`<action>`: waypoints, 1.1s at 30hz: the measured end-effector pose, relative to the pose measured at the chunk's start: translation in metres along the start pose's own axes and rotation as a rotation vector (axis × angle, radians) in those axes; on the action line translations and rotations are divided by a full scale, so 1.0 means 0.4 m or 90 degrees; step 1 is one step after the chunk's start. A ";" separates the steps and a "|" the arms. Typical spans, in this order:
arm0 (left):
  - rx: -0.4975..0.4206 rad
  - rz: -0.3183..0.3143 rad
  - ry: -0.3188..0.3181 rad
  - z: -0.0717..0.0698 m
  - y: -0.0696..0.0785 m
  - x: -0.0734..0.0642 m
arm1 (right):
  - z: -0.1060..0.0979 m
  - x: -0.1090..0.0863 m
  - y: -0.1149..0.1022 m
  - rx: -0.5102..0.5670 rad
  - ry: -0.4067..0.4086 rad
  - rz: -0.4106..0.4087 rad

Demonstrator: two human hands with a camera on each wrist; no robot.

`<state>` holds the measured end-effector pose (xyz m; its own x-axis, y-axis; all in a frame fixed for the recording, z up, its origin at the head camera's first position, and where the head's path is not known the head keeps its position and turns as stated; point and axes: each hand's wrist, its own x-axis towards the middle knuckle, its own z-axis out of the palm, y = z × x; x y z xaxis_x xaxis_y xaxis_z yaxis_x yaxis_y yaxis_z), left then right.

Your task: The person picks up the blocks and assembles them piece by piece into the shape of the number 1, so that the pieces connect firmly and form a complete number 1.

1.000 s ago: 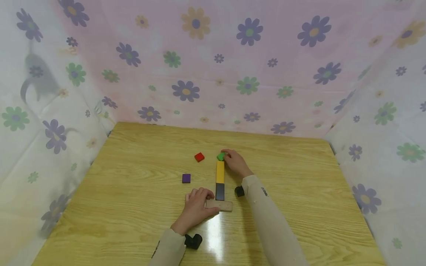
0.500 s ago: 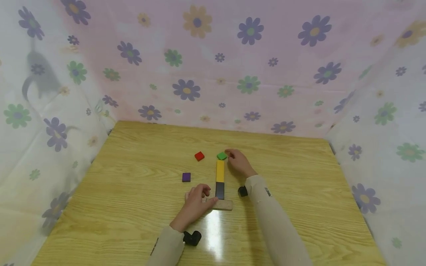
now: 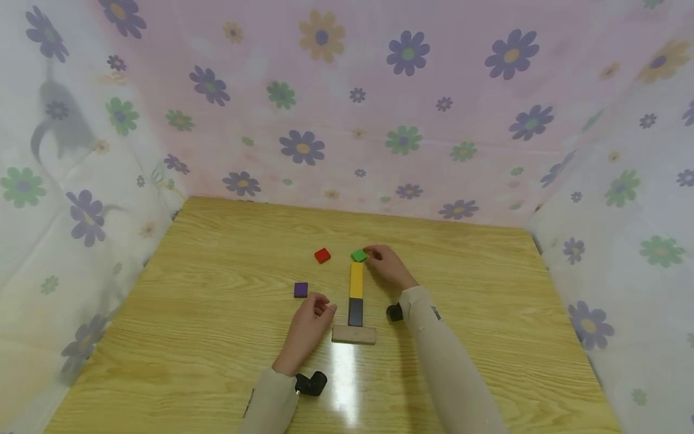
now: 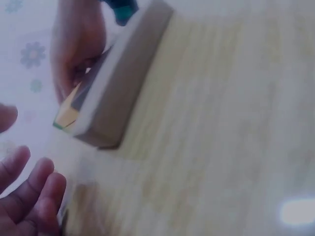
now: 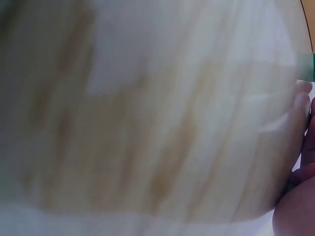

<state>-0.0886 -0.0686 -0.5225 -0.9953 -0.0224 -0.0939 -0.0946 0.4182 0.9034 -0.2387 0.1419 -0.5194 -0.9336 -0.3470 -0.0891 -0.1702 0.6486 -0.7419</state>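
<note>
On the table, a yellow block (image 3: 356, 279) and a black block (image 3: 355, 312) lie end to end in a line. A plain wooden block (image 3: 353, 335) lies crosswise at the near end. At the far end a green block (image 3: 359, 256) lies turned at an angle. My right hand (image 3: 389, 265) has its fingertips right at the green block's right corner, not wrapped around it. My left hand (image 3: 309, 322) holds nothing; its fingers are loosely bent between the plain block and a purple square block (image 3: 300, 290). In the left wrist view its fingers (image 4: 42, 191) stand apart from the plain block.
A red block (image 3: 322, 255) lies to the left of the green one. Black wrist cameras stick out from both sleeves, the left one (image 3: 311, 383) low over the table (image 3: 217, 313). Flowered cloth (image 3: 358, 120) encloses the back and sides.
My left hand has let go of the plain block and moved left toward the purple block. My right hand let go of the green block, drew slightly right, then came back to its corner.
</note>
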 end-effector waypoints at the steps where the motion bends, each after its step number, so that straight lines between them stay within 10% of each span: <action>1: -0.002 -0.007 0.010 -0.005 0.000 0.002 | 0.000 -0.001 0.000 0.003 -0.001 0.001; 8: -0.033 -0.046 0.082 -0.033 -0.015 0.009 | 0.004 -0.006 0.002 0.016 -0.002 0.013; 20: -0.151 -0.103 0.087 -0.066 -0.030 0.013 | 0.007 0.000 0.005 0.009 0.009 -0.002; 33: -0.078 -0.128 0.086 -0.079 -0.024 0.043 | 0.007 0.002 0.012 -0.004 0.018 -0.002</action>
<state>-0.1056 -0.1016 -0.5194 -0.9491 -0.2176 -0.2277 -0.2842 0.2798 0.9170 -0.2394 0.1428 -0.5248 -0.9415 -0.3299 -0.0685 -0.1749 0.6524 -0.7374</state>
